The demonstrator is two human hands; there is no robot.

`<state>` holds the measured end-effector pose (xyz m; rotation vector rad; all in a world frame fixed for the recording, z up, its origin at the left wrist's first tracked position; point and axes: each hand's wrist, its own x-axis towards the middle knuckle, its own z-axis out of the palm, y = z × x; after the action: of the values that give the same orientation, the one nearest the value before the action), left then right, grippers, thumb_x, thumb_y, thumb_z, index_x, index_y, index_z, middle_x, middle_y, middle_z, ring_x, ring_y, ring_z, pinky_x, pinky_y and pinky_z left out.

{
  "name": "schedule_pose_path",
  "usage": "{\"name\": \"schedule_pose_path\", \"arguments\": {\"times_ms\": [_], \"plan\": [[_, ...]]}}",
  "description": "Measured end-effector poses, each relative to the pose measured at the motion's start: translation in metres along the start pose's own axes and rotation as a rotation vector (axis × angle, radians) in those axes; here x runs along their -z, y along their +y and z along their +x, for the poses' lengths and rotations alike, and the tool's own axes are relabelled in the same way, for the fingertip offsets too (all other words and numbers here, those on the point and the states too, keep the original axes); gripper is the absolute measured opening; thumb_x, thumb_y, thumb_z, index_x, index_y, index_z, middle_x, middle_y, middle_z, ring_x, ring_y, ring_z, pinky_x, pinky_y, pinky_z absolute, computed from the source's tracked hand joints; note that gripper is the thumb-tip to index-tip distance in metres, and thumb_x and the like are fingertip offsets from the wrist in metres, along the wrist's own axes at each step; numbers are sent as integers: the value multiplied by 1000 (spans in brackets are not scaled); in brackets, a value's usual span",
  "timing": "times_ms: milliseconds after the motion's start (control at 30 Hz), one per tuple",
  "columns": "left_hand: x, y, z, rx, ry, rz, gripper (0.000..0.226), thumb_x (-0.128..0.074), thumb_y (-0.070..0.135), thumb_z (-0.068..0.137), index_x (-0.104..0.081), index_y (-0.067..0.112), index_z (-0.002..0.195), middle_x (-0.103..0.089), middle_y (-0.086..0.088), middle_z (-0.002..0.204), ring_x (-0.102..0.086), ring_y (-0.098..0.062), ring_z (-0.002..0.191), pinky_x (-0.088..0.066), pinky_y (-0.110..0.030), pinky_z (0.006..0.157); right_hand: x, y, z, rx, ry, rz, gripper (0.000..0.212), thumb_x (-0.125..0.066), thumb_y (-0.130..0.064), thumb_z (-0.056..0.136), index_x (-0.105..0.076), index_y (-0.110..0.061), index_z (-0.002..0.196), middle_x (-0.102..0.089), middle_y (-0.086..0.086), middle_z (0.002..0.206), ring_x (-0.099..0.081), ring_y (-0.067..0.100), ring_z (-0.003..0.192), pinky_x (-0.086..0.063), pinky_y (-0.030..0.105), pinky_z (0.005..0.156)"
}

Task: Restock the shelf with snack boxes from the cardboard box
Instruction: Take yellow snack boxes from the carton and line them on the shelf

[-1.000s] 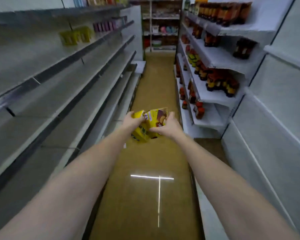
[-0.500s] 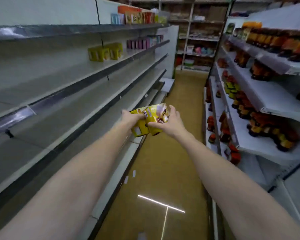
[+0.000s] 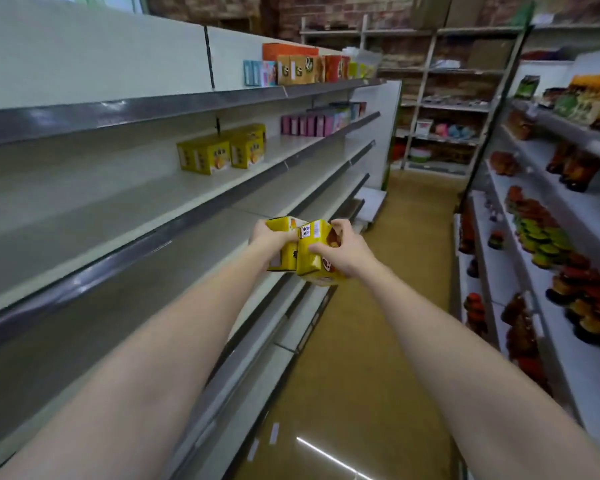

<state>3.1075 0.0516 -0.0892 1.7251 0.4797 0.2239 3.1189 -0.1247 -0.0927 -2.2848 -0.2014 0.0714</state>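
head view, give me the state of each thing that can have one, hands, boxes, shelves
left hand: grips the left yellow snack box, held in the air
right hand: grips the right yellow snack box, tilted, touching the left one
yellow boxes on the shelf: standing upright, side by side
pink boxes: upright in a row, farther along the same shelf
left shelving: mostly bare
right shelving: stocked with bottles

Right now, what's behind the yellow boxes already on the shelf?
Behind the shelved yellow boxes only the pale back panel shows. Whether another row stands behind them is hidden by the front boxes.
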Motion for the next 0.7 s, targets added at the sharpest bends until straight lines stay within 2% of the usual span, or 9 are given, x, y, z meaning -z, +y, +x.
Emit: {"name": "schedule_pose_path", "arguments": {"times_ms": [67, 133, 267, 333, 400, 467, 500, 633, 700], "plan": [[-16, 13, 32, -39, 49, 35, 80, -84, 23, 75, -37, 14, 138, -53, -9, 132, -56, -26, 112, -51, -39, 88, 2, 5, 44, 36, 3, 20, 84, -63, -76, 55, -37, -47, 129, -52, 6, 125, -56, 28, 108, -53, 45, 93], [-29, 29, 63, -82, 110, 56, 77, -85, 21, 74, -35, 15, 133, -52, -10, 129, -55, -24, 105, -52, -40, 85, 7, 7, 91, 78, 15, 72, 77, -68, -71, 60, -43, -40, 127, -56, 4, 122, -57, 26, 108, -54, 42, 90], [-48, 67, 121, -156, 275, 168, 78, -88, 30, 68, -39, 23, 127, -52, -5, 129, -56, -27, 113, -52, -44, 92, 24, 2, 182, 172, 1, 204, 70, -77, -57, 69, -43, -28, 123, -58, 2, 120, -56, 21, 104, -49, 33, 85], [-56, 86, 143, -192, 306, 180, 75, -87, 26, 71, -44, 18, 132, -51, -3, 129, -53, -23, 117, -47, -38, 99, 35, -5, 219, 174, -1, 296, 71, -80, -53, 68, -43, -23, 120, -55, 4, 117, -55, 20, 101, -50, 32, 82], [-66, 106, 165, -213, 366, 201, 76, -87, 23, 72, -48, 11, 136, -51, -6, 133, -51, -20, 120, -42, -31, 99, 44, -11, 258, 157, -26, 373, 84, -79, -60, 60, -39, -19, 122, -53, 9, 119, -56, 28, 109, -53, 43, 89], [-73, 121, 185, -243, 460, 231, 82, -89, 31, 68, -51, 12, 139, -50, -9, 137, -51, -24, 124, -42, -36, 105, 49, -16, 295, 147, -53, 417, 111, -75, -73, 50, -31, -14, 134, -48, 15, 132, -51, 33, 122, -49, 50, 97], [-77, 127, 193, -256, 504, 263, 83, -89, 35, 68, -52, 13, 140, -51, -10, 138, -51, -24, 126, -42, -38, 107, 50, -17, 313, 136, -71, 450, 120, -73, -78, 45, -28, -15, 138, -46, 16, 136, -49, 33, 126, -50, 52, 96], [-92, 147, 224, -264, 610, 344, 76, -86, 37, 72, -55, 19, 139, -54, -3, 139, -50, -22, 127, -41, -34, 105, 57, -24, 370, 115, -118, 577, 120, -71, -77, 47, -27, -15, 140, -44, 15, 137, -50, 33, 125, -61, 49, 73], [-97, 154, 247, -270, 605, 372, 71, -85, 33, 74, -57, 17, 137, -58, -4, 137, -52, -21, 127, -38, -27, 102, 63, -28, 394, 110, -119, 603, 113, -71, -74, 58, -27, -11, 140, -46, 15, 138, -51, 33, 125, -58, 45, 84]]}}
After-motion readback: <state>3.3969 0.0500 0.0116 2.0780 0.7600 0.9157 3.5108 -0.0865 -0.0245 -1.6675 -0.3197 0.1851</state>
